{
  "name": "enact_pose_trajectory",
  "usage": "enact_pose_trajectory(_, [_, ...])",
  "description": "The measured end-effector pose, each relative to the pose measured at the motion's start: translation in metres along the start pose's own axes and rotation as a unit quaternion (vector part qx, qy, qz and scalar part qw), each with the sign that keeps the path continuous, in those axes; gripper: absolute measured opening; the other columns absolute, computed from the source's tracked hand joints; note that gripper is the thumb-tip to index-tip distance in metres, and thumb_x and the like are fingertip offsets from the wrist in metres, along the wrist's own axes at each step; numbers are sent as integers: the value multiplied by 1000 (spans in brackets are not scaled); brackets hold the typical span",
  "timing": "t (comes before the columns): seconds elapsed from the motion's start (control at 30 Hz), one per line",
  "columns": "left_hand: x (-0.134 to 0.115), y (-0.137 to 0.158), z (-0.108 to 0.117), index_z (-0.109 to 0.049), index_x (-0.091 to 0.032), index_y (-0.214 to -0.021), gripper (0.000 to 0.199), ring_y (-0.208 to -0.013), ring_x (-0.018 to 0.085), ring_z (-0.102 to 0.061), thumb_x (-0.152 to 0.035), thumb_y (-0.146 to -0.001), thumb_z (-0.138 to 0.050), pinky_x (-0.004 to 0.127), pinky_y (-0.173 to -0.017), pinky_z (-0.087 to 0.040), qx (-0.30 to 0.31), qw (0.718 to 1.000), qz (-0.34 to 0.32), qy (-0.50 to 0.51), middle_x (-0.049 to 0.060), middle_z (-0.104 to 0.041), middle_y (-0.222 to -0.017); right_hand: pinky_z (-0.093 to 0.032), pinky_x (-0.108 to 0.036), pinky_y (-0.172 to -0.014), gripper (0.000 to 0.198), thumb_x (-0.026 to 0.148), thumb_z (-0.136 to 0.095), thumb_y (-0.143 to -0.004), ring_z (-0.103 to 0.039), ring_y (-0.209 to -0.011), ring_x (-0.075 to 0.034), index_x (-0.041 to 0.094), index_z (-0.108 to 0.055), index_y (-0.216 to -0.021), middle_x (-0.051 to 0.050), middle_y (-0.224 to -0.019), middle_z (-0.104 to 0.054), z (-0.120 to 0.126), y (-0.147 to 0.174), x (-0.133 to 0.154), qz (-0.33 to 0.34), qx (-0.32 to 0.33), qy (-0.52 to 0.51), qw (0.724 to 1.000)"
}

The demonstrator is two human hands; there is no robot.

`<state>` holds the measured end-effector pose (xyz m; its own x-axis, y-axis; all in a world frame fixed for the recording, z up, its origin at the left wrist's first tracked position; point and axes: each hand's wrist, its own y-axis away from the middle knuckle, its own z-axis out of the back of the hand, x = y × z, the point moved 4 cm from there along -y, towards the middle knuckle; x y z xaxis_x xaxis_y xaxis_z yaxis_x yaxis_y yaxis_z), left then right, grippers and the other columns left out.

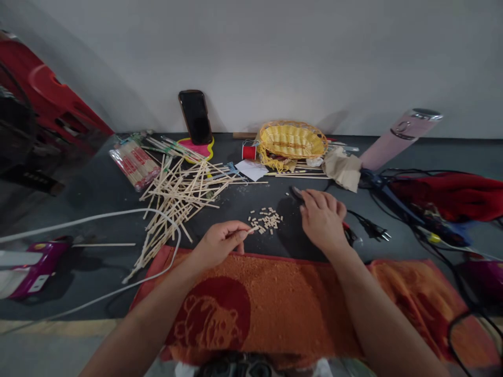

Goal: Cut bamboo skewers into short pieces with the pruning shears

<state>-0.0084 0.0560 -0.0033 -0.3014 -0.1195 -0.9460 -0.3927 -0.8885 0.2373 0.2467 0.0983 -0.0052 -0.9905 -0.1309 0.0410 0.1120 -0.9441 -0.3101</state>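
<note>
Between the thumb and fingers of my left hand (222,242) is a thin pale wooden stick (252,230), its tip poking out towards a small heap of short cut stick pieces (270,220). My right hand (323,217) is closed over a pliers-like hand tool (296,193). Its dark curved head shows beyond the fingers, and a bit of red handle shows behind the palm; the hand hides the middle. Left of the heap lies a loose pile of long wooden sticks (178,193).
An orange towel (291,298) lies along the front edge. Behind are a yellow woven basket (293,140), red thread spool (249,152), white paper (251,170) and leaning phone (195,118). A pink flask (401,139) and cables are right; a white cord (118,213) crosses left.
</note>
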Motion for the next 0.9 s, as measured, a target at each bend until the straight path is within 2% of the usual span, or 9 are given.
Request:
enact_pose_trajectory(0.07, [0, 0, -3, -66, -17, -103, 30, -46, 6, -45, -37, -91, -49, 17, -46, -33, -9, 998, -12, -61, 0, -65, -62, -23, -51, -104, 41, 26, -34, -97, -34, -130, -27, 20, -44, -136, -10, -140, -48, -5, -3, 15, 52, 0, -14, 999])
enact_pose_trajectory(0.17, [0, 1, -6, -67, -17, -104, 31, -49, 8, -48, -37, -92, -46, 18, -48, -35, -13, 994, -29, -106, 0, -67, -64, -18, -54, -106, 41, 31, -34, -97, -28, -135, -29, 22, -45, -136, -9, -145, -44, -15, -6, 27, 85, 20, -12, 996])
enact_pose_trajectory(0.3, [0, 2, -7, -67, -18, -104, 31, -51, 8, -50, -38, -93, -45, 19, -51, -36, -12, 990, -46, -131, 0, -68, -64, -20, -57, -105, 41, 34, -34, -98, -28, -135, -31, 23, -48, -135, -8, -144, -46, -21, -5, 26, 89, 39, -15, 995])
enact_pose_trajectory(0.43, [0, 2, -7, -67, -19, -103, 29, -53, 9, -53, -36, -93, -46, 19, -53, -38, -21, 987, -61, -148, -1, -68, -65, -21, -57, -106, 39, 31, -36, -97, -31, -133, -29, 23, -51, -132, -6, -141, -49, -18, -4, 24, 107, 44, -47, 992])
enact_pose_trajectory(0.57, [-1, 3, -7, -67, -20, -104, 26, -55, 9, -57, -35, -94, -47, 19, -54, -40, -47, 979, -87, -179, -1, -68, -65, -24, -55, -107, 37, 28, -40, -96, -31, -134, -29, 21, -53, -129, -7, -144, -45, -9, -4, 25, 122, 17, -114, 986])
enact_pose_trajectory(0.63, [-2, 4, -6, -67, -21, -103, 24, -57, 9, -60, -33, -93, -49, 19, -55, -42, -67, 971, -106, -201, -1, -69, -67, -29, -51, -106, 34, 26, -41, -95, -35, -131, -28, 20, -56, -125, -10, -141, -47, -2, -2, 28, 127, 2, -186, 974])
enact_pose_trajectory(0.73, [-6, 7, -6, -67, -21, -103, 20, -68, 11, -66, -28, -93, -51, 21, -62, -46, -95, 956, -156, -231, 1, -72, -79, -41, -39, -96, 25, 27, -40, -96, -53, -110, -22, 20, -60, -110, -9, -113, -62, 10, 9, 38, 117, 37, -357, 926])
enact_pose_trajectory(0.83, [-11, 9, -7, -68, -21, -101, 20, -78, 13, -67, -23, -93, -50, 24, -71, -49, -113, 933, -220, -262, 3, -73, -90, -47, -28, -72, 30, 37, -35, -99, -58, -78, -14, 20, -58, -93, -4, -86, -62, 15, 26, 56, 63, 179, -494, 849])
enact_pose_trajectory(0.9, [-13, 10, -8, -68, -21, -100, 21, -80, 14, -65, -20, -92, -49, 26, -73, -49, -120, 916, -253, -286, 4, -72, -90, -44, -24, -63, 37, 44, -31, -100, -56, -67, -11, 19, -56, -90, -2, -81, -60, 15, 38, 70, 39, 271, -555, 785])
